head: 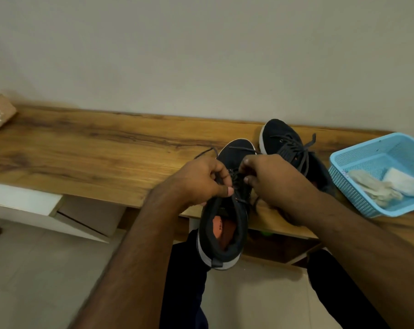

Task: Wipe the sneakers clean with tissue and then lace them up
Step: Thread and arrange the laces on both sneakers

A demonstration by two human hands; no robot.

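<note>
I'm pinching the lace (204, 151) with my left hand (202, 180) and right hand (264, 176) — fingers clamped over the near sneaker (222, 224). It's overhanging the counter (82, 148) edge — the other sneaker (286, 143) is lying beside it.

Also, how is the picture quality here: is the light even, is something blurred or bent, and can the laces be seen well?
Head view: soft, dim, even light, no glare; the wooden tabletop edge bows from wide-angle distortion; the near sneaker is dark, so its laces merge into it between the left hand and right hand; the blue basket is sharper; the forearms look slightly soft.
</note>
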